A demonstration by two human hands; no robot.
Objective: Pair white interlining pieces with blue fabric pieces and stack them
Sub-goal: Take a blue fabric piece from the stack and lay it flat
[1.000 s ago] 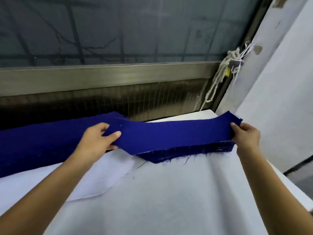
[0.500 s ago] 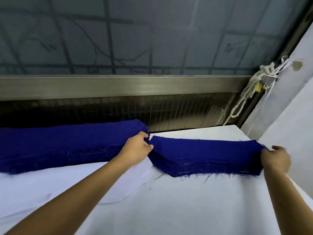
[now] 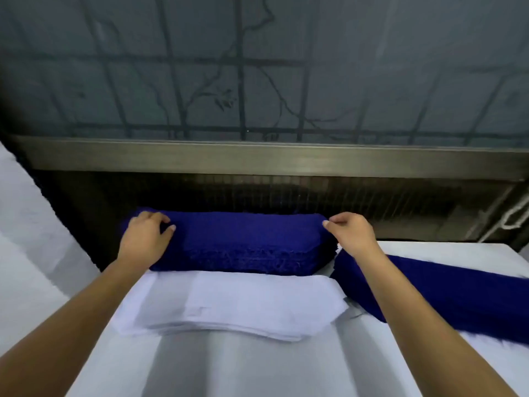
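Observation:
A thick stack of blue fabric pieces [image 3: 243, 242] lies at the table's far edge, straight ahead. My left hand [image 3: 146, 239] curls over the stack's left end, gripping the top piece. At the right end my right hand [image 3: 350, 233] pinches the top piece's corner between thumb and fingers. Directly in front of the blue stack lies a stack of white interlining pieces [image 3: 237, 308], untouched. A second blue stack [image 3: 458, 293] lies to the right, partly hidden by my right forearm.
The white-covered table [image 3: 257, 368] stretches toward me. A metal window rail [image 3: 257, 159] and wire mesh run just behind the stacks. White cloth [image 3: 28, 239] hangs at the left. A knotted rope [image 3: 515, 216] hangs at the far right.
Both hands laid a blue piece on the right-hand stack, let go of it and moved left to the ends of the other blue stack. My view turned left with them.

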